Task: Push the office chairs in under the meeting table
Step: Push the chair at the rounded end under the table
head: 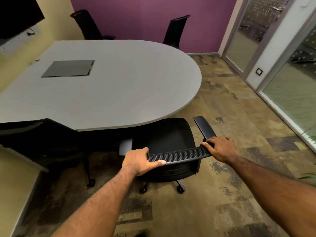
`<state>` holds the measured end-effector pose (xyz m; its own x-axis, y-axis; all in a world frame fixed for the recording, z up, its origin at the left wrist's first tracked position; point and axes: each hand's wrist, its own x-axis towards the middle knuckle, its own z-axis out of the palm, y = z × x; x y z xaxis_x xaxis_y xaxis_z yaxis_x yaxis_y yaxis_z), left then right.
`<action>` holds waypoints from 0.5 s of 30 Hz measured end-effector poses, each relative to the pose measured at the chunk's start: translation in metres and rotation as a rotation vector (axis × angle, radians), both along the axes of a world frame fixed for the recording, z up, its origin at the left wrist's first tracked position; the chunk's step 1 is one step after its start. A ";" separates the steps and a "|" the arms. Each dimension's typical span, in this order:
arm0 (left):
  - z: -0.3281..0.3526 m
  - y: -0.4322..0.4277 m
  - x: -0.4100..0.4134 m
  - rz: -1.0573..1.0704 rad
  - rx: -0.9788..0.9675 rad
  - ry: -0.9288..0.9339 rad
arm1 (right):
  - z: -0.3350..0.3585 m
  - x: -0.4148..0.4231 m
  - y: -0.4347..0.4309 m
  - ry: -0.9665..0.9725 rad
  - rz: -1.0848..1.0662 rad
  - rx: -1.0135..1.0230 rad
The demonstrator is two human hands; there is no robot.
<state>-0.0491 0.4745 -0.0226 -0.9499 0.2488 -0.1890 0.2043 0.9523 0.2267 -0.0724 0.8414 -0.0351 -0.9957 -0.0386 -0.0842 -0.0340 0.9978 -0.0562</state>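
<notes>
Office chair point(168, 144), black mesh, at 6 o'clock of the grey oval surface point(109, 86), seat front just under the rim, backrest top toward the camera. Left hand point(139, 159) curled closed over the backrest's left end, thumb along the near edge; right hand point(220, 148) wrapped over the right end, fingers point(207, 144) beside the armrest point(204, 128). Second chair point(39, 141) at 8 o'clock, tucked partly under; two more chairs point(176, 30) across at 12 o'clock.
</notes>
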 end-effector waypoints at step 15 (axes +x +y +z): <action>-0.003 -0.056 -0.023 0.115 -0.031 0.040 | 0.000 -0.052 -0.063 0.044 0.063 -0.057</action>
<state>-0.0721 0.4181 -0.0255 -0.9788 0.1321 -0.1565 0.1012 0.9764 0.1908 -0.1242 0.7783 -0.0354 -0.9938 -0.1050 -0.0363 -0.1004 0.9888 -0.1100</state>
